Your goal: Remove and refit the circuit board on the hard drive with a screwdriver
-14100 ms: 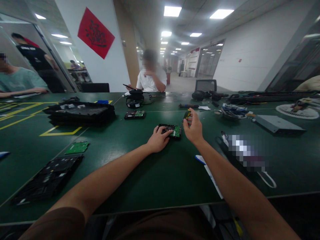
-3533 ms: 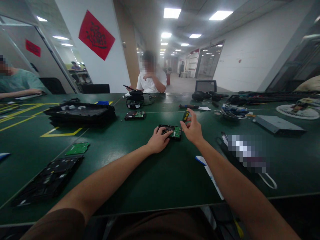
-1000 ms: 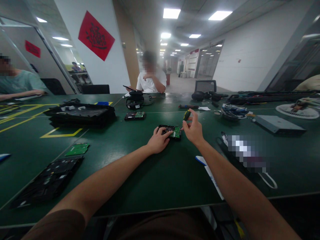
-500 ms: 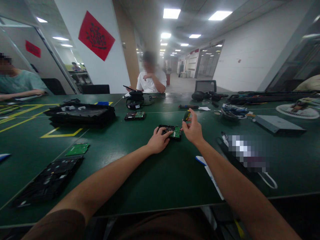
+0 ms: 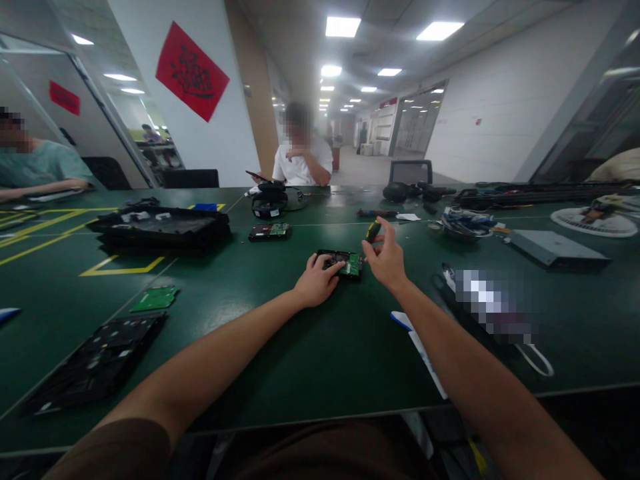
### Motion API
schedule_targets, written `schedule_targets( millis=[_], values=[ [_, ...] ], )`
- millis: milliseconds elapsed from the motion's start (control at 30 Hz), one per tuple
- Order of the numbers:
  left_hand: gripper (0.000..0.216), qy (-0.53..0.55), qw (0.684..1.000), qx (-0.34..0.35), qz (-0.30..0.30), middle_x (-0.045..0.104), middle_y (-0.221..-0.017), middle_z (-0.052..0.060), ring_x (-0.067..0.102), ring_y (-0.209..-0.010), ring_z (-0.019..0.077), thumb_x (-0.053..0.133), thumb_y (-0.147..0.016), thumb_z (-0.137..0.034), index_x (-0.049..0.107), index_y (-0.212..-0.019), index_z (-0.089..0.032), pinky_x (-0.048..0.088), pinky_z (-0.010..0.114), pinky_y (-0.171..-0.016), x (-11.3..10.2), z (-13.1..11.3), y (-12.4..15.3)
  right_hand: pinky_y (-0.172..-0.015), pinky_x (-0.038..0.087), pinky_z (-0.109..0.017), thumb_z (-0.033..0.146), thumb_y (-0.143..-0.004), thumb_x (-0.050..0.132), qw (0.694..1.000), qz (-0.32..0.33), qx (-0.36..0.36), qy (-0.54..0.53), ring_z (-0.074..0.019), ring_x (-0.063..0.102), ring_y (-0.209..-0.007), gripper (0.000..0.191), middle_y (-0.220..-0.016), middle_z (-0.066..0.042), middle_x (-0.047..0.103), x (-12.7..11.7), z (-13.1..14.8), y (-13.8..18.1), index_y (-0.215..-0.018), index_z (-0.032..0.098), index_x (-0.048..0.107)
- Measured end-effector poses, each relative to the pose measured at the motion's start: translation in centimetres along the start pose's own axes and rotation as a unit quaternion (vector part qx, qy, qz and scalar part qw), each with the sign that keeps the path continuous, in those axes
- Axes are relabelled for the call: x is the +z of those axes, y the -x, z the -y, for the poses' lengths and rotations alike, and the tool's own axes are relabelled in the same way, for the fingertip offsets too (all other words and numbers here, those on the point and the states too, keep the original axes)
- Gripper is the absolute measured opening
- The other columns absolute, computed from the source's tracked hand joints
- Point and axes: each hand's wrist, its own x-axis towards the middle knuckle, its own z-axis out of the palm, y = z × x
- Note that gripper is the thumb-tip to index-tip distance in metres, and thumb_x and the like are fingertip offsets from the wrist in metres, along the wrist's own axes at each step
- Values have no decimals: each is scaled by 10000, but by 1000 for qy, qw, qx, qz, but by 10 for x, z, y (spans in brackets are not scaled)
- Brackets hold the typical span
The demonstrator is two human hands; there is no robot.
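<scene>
A small hard drive (image 5: 354, 266) with a green circuit board lies on the green table in front of me. My left hand (image 5: 318, 280) rests over its left part, thumb and fingers holding it down against the table. Just right of the drive, my right hand (image 5: 385, 257) grips a green and yellow screwdriver (image 5: 373, 231) by its handle, tilted. The screwdriver's tip is too small to make out at the drive's right edge. Farther back and to the left lies a second hard drive (image 5: 270, 231), touched by neither hand.
On the left are a black tray stack (image 5: 165, 227), a green circuit board (image 5: 155, 299) and a black plastic frame (image 5: 100, 360). To the right stand a grey metal box (image 5: 557, 248) and a bowl of cables (image 5: 465, 225). A person (image 5: 303, 160) sits across the table.
The screwdriver handle has turned slightly in my right hand, which has shifted very little. My left hand and the hard drive have stayed put.
</scene>
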Motion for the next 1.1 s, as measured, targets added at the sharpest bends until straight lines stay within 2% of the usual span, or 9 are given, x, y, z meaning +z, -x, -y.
schedule_targets(
  millis=[133, 300, 533, 733, 967, 1100],
  values=[
    [493, 5, 1000, -7, 2, 387, -1520, 91, 262, -1481, 417, 535, -1012, -370, 534, -1505, -348, 258, 654, -1231, 0, 0, 0, -652, 588, -361, 392, -931, 630, 1000, 9, -9, 12, -172, 653, -624, 698, -1045, -61, 701, -1, 2, 0, -1563, 325, 340],
    [502, -12, 1000, 2, 4, 410, -1507, 86, 300, -1469, 384, 531, -1011, -352, 514, -1514, -360, 256, 642, -1239, -2, -2, 0, -677, 596, -365, 321, -940, 585, 1000, 21, -6, -10, -161, 668, -619, 713, -1147, -91, 701, 1, 2, 0, -1588, 314, 288],
    [497, -10, 1000, 16, -5, 449, -1472, 95, 366, -1442, 341, 531, -1012, -339, 529, -1509, -329, 198, 594, -1277, -5, -4, -1, -666, 595, -378, 358, -935, 624, 1000, 2, -15, 15, -169, 638, -618, 696, -1023, -57, 682, 0, 0, 0, -1565, 320, 330],
    [505, -5, 1000, 1, 3, 401, -1517, 84, 287, -1485, 378, 536, -1011, -353, 518, -1515, -353, 251, 638, -1244, -2, -2, 1, -696, 604, -375, 305, -943, 581, 1000, 16, -6, -8, -171, 687, -646, 712, -1165, -99, 682, 1, 0, 0, -1585, 305, 274],
    [499, 0, 1000, 3, 5, 388, -1525, 89, 294, -1481, 381, 519, -1021, -371, 510, -1519, -358, 240, 643, -1244, 0, 0, 0, -654, 587, -365, 373, -941, 620, 1000, 10, -9, 9, -171, 649, -631, 701, -1079, -76, 688, 0, 1, 0, -1571, 318, 318],
    [492, -3, 1000, 2, 0, 386, -1516, 86, 279, -1484, 389, 530, -1017, -367, 523, -1509, -357, 242, 636, -1247, 0, 0, 0, -664, 584, -359, 342, -947, 599, 1000, 21, -14, 9, -167, 657, -643, 706, -1134, -87, 683, 1, 0, -1, -1584, 316, 296]
  ],
)
